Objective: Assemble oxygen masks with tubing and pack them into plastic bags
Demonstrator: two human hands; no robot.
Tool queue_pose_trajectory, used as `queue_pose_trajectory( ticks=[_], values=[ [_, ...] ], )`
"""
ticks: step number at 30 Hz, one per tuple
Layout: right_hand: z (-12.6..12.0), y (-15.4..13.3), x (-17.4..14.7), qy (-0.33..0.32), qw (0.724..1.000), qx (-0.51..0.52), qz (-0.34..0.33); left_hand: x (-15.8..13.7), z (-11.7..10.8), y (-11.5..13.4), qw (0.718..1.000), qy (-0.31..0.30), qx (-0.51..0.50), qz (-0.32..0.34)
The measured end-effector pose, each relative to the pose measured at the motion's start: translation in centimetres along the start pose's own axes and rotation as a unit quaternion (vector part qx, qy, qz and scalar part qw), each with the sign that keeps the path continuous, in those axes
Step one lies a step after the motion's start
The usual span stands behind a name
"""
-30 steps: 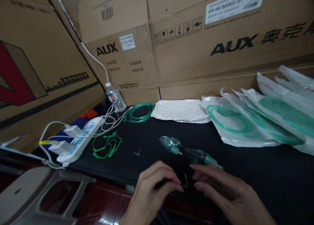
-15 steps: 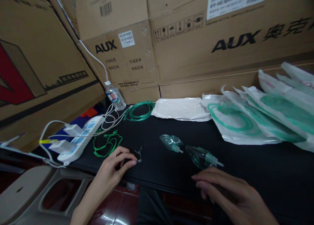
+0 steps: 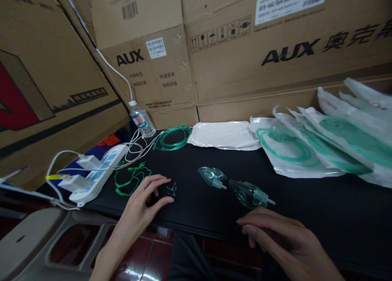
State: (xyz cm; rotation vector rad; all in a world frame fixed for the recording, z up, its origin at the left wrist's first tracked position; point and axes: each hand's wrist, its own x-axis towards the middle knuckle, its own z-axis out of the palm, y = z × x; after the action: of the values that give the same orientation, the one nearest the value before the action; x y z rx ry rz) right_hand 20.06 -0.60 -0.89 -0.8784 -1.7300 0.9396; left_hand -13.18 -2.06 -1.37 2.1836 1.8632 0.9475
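My left hand (image 3: 150,197) rests at the black table, thumb and fingers apart. Between and just beyond its fingertips lie small thin shiny strips (image 3: 172,188), whose kind I cannot make out. To their right are two clear green oxygen masks: a smaller-looking one (image 3: 210,176) and a nearer one (image 3: 248,193), each with a connector pointing right. My right hand (image 3: 278,240) is just in front of the nearer mask, fingers curled and thumb close to the index finger, with nothing visible in it. Left of my left hand lie green elastic straps (image 3: 130,181) in a loose heap.
Coiled green tubing (image 3: 173,138) lies at the back beside a plastic bottle (image 3: 143,119). A white power strip (image 3: 99,177) with cables is at left. White packets (image 3: 225,135) and bagged mask sets (image 3: 294,150) line the back right. Cardboard boxes (image 3: 226,68) wall the table.
My left thumb and fingers have spread apart, leaving the small shiny strips on the table. My right hand has stayed nearly still. The view has shifted slightly.
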Motion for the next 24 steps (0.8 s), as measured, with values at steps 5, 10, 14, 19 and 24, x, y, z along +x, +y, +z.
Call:
queue_pose_trajectory(
  ticks=[5,10,14,19,24],
  values=[
    [-0.2,0.7,-1.8,0.069,0.995,-0.047,-0.048,-0.2,1.4,0.5,0.998,-0.003,0.024,0.063],
    [-2.0,1.4,-3.4,0.181,0.962,-0.199,-0.054,-0.7,1.7,-0.5,0.998,0.038,0.034,0.039],
    [-2.9,2.8,-2.2,0.134,0.955,-0.258,-0.058,-0.6,1.9,1.1,0.994,0.099,0.042,0.008],
    [-1.3,5.0,0.0,0.076,0.961,-0.256,-0.068,2.1,3.4,6.4,0.995,0.061,-0.006,0.074],
    [-0.3,4.6,0.9,0.067,0.978,-0.194,-0.046,5.2,5.5,7.5,0.980,-0.099,-0.051,0.168]
  ],
)
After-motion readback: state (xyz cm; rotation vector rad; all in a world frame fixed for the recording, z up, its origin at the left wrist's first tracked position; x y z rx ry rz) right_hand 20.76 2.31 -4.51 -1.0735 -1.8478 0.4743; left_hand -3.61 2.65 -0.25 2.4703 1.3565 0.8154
